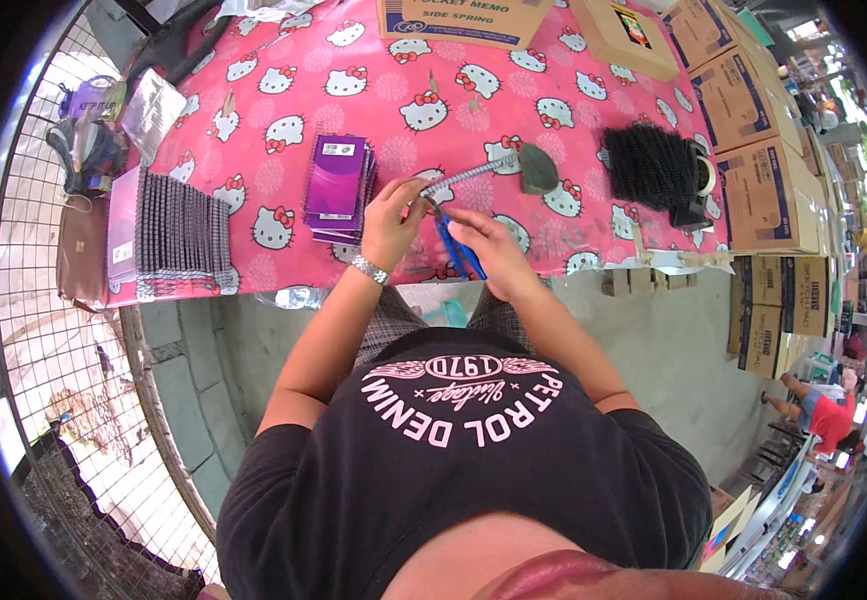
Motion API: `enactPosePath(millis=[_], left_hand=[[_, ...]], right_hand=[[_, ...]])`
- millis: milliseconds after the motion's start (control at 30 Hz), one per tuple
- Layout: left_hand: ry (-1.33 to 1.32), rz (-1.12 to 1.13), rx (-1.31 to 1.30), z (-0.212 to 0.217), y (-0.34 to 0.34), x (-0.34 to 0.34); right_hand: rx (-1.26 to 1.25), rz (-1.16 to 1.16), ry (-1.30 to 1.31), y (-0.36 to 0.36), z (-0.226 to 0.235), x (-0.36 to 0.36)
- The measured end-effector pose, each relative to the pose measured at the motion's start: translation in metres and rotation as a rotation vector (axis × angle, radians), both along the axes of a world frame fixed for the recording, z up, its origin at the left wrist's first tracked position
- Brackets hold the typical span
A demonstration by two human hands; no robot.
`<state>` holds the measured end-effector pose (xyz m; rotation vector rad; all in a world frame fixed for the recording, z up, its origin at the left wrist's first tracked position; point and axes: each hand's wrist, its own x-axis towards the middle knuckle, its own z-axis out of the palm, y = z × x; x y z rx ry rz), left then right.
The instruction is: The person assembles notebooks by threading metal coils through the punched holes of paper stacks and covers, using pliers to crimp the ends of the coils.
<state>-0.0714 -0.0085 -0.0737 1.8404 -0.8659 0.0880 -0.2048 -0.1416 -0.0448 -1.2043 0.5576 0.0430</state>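
My left hand pinches the near end of a spiral-bound notepad, seen edge-on with its coil side up. In my right hand is a pair of blue-handled pliers, gripped by the handles. The pliers' jaws meet the end of the coil beside my left fingertips. A dark green, rounded piece lies against the notepad's far end. Just left of my left hand lies a small stack of purple notepads. Farther left, a long row of spiral notepads is packed together, coils showing.
A heap of black spiral coils lies on the right of the pink tablecloth, beside a tape roll. Cardboard boxes are piled beyond the right edge. Another carton sits at the back. Wire mesh borders the left.
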Motion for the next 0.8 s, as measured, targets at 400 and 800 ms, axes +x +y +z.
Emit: enactPosePath(millis=[400, 800], left_hand=[[-0.225, 0.193, 0.399, -0.007, 0.031, 0.119], [1.076, 0.032, 0.104, -0.002, 0.035, 0.092]], right_hand=[[-0.895, -0.033, -0.216, -0.009, -0.049, 0.058], [-0.145, -0.2, -0.077, 0.061, -0.085, 0.112]])
